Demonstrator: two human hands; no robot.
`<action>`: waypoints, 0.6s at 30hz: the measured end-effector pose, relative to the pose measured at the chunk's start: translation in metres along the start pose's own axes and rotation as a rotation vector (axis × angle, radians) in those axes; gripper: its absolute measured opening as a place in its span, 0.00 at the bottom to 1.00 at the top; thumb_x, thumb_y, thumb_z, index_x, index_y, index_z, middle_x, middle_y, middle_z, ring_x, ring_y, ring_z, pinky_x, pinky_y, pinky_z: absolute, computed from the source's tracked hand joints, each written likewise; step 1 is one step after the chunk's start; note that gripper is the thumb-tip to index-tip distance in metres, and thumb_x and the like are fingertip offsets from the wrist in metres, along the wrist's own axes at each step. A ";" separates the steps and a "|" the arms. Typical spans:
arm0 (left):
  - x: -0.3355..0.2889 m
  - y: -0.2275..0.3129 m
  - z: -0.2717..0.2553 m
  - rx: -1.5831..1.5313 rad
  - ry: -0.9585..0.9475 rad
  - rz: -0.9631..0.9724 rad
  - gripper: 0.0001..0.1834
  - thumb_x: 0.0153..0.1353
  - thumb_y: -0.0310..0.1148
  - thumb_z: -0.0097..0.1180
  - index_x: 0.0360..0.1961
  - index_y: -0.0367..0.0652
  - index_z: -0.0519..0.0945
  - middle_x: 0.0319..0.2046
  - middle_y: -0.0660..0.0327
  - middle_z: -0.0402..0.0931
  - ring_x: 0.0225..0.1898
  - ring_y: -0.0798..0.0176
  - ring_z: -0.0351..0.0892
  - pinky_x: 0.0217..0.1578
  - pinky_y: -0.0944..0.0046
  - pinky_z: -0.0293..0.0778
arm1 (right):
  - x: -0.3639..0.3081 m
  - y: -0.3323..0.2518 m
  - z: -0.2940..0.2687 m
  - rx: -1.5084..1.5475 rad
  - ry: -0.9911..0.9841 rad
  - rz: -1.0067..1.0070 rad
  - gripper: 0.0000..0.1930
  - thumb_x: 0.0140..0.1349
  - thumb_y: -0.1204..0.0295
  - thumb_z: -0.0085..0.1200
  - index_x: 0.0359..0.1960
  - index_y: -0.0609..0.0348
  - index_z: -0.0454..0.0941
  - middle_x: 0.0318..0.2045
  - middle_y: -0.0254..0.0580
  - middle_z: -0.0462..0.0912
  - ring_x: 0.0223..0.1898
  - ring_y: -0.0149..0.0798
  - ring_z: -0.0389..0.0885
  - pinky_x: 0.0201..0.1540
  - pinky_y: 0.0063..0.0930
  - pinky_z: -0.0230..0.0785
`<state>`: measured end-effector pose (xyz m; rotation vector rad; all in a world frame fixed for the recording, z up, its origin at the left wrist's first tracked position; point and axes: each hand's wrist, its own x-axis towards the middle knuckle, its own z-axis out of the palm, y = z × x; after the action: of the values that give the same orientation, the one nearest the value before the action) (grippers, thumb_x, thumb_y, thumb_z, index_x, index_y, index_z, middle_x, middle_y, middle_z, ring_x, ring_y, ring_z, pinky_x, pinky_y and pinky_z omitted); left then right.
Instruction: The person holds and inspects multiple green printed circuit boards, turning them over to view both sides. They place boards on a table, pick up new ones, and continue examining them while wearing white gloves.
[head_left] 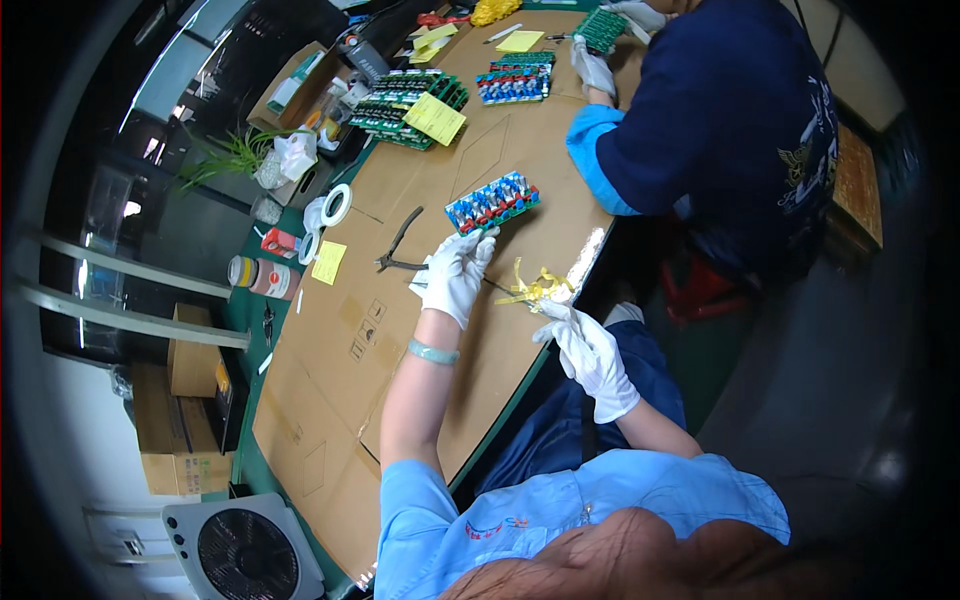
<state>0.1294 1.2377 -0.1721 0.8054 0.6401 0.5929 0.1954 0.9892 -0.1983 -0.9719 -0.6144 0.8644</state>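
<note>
My left hand (458, 275), in a white glove, grips a circuit board (493, 203) by its near edge and holds it up over the cardboard. Blue and red components stand in rows on the board. Beside a small heap of yellow strips (540, 288) at the table edge is my right hand (592, 358), also gloved. Its fingers are drawn together toward the strips; what they pinch, if anything, is too small to make out. Dark-handled pliers (402, 245) lie just left of my left hand.
Stacked circuit boards (400, 105) with yellow notes stand at the far left, and more boards (515, 80) lie farther on. A co-worker (715, 130) sits at the far right, holding a green board (600, 30). Tape rolls (337, 204), jars (270, 278) and a fan (247, 550) line the left.
</note>
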 end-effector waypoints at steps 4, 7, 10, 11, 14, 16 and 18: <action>0.006 0.010 0.012 0.610 0.049 -0.027 0.14 0.64 0.35 0.57 0.45 0.36 0.77 0.38 0.54 0.82 0.26 0.68 0.80 0.24 0.75 0.74 | 0.000 -0.008 -0.012 0.020 0.002 0.026 0.17 0.73 0.71 0.41 0.58 0.67 0.70 0.32 0.33 0.80 0.20 0.14 0.65 0.26 0.09 0.60; 0.006 0.022 0.031 1.084 0.147 -0.084 0.21 0.62 0.42 0.59 0.48 0.35 0.76 0.34 0.57 0.83 0.20 0.69 0.78 0.19 0.72 0.70 | 0.006 0.005 -0.018 0.080 0.015 0.021 0.18 0.73 0.71 0.39 0.58 0.69 0.70 0.32 0.34 0.80 0.22 0.16 0.66 0.29 0.09 0.60; 0.000 0.015 0.040 1.084 0.161 -0.025 0.24 0.64 0.42 0.57 0.53 0.33 0.75 0.36 0.56 0.84 0.21 0.68 0.79 0.19 0.72 0.71 | 0.009 0.016 -0.022 0.061 -0.015 0.059 0.18 0.74 0.69 0.40 0.58 0.68 0.70 0.32 0.33 0.80 0.21 0.15 0.65 0.28 0.09 0.59; -0.002 0.012 0.038 1.024 0.162 0.009 0.25 0.64 0.42 0.56 0.54 0.33 0.75 0.37 0.55 0.84 0.22 0.68 0.80 0.20 0.72 0.72 | 0.007 0.011 -0.018 0.036 -0.031 0.086 0.18 0.74 0.68 0.40 0.59 0.66 0.70 0.33 0.32 0.80 0.19 0.14 0.63 0.25 0.08 0.57; -0.002 -0.001 0.010 0.770 0.143 0.145 0.23 0.65 0.40 0.57 0.54 0.33 0.74 0.40 0.53 0.83 0.24 0.67 0.81 0.23 0.71 0.74 | -0.001 0.017 -0.011 0.013 -0.056 0.134 0.19 0.74 0.67 0.40 0.59 0.65 0.70 0.33 0.31 0.81 0.17 0.13 0.61 0.22 0.08 0.56; -0.004 -0.003 -0.004 0.608 0.186 0.137 0.21 0.64 0.37 0.58 0.53 0.34 0.75 0.43 0.53 0.82 0.28 0.65 0.83 0.25 0.71 0.76 | -0.005 0.020 -0.007 0.013 -0.058 0.140 0.18 0.74 0.67 0.40 0.59 0.65 0.70 0.33 0.31 0.82 0.16 0.14 0.61 0.22 0.09 0.56; -0.011 -0.002 -0.012 0.498 0.238 0.154 0.20 0.63 0.36 0.59 0.52 0.34 0.75 0.44 0.54 0.81 0.30 0.63 0.84 0.26 0.70 0.77 | -0.009 0.022 -0.004 0.003 -0.060 0.139 0.18 0.74 0.67 0.40 0.59 0.64 0.70 0.33 0.32 0.82 0.16 0.14 0.61 0.21 0.09 0.57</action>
<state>0.1140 1.2345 -0.1768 1.2694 0.9706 0.6866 0.1864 0.9862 -0.2205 -0.9977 -0.6013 1.0201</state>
